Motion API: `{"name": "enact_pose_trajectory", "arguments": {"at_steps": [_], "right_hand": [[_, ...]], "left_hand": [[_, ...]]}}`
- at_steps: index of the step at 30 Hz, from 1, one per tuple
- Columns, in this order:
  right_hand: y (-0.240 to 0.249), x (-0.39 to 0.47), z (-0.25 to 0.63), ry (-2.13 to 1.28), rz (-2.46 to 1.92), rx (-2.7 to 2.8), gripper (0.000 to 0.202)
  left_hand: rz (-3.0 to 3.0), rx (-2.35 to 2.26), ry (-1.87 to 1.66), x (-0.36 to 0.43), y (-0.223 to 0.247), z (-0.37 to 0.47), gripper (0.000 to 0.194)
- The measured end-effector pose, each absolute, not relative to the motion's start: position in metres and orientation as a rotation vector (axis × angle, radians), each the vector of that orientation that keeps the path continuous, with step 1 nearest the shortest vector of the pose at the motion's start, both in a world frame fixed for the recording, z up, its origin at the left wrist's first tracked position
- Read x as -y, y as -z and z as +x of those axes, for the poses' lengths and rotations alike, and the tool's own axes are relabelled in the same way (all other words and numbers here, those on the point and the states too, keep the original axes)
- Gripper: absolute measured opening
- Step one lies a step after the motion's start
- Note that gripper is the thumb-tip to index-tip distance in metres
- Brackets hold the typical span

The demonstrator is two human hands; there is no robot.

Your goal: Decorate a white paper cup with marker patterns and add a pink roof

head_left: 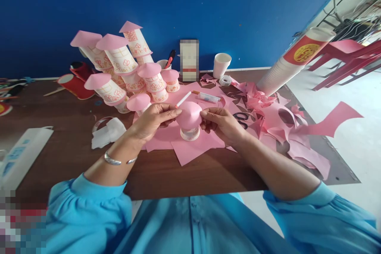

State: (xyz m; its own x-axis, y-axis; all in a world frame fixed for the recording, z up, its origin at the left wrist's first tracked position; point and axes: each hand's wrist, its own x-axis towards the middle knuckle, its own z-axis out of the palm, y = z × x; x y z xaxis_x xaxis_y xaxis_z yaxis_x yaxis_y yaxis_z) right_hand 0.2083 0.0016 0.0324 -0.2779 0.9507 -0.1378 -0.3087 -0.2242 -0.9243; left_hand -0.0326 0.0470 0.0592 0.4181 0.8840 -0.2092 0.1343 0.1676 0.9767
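Observation:
Between my two hands is a pink paper cone (189,115), pinched at its left rim by my left hand (159,117) and at its right rim by my right hand (217,121). Directly under the cone a small white paper cup (189,134) stands upside down on pink paper sheets (190,152). Whether cone and cup touch, I cannot tell. A white marker with a red tip (183,99) lies just behind the cone, close to my left fingers. Black-handled scissors (241,118) lie to the right of my right hand.
Decorated cup towers with pink cone roofs (122,61) stand at the back left. Pink paper scraps (279,123) cover the right side, beside a tall leaning stack of paper cups (293,63). A white cup (222,65) and tape roll (225,80) stand near the blue wall.

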Motion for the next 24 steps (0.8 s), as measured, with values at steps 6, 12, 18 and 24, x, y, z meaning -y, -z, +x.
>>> {"name": "enact_pose_trajectory", "arguments": {"at_steps": [6, 12, 18, 24], "right_hand": [[-0.032, -0.004, 0.218, -1.707, -1.057, 1.110, 0.050], [-0.027, -0.006, 0.220, -1.775, -1.105, 1.144, 0.048], [-0.027, -0.009, 0.224, -1.790, -1.133, 1.171, 0.047], [-0.026, -0.012, 0.226, -1.804, -1.136, 1.204, 0.047]], "left_hand": [[1.339, -1.036, -0.591, -0.043, -0.053, -0.036, 0.050], [1.256, -1.027, -0.489, -0.038, -0.046, -0.039, 0.051], [1.183, -0.993, -0.473, -0.036, -0.043, -0.035, 0.052], [1.149, -0.957, -0.483, -0.037, -0.040, -0.035, 0.049]]}}
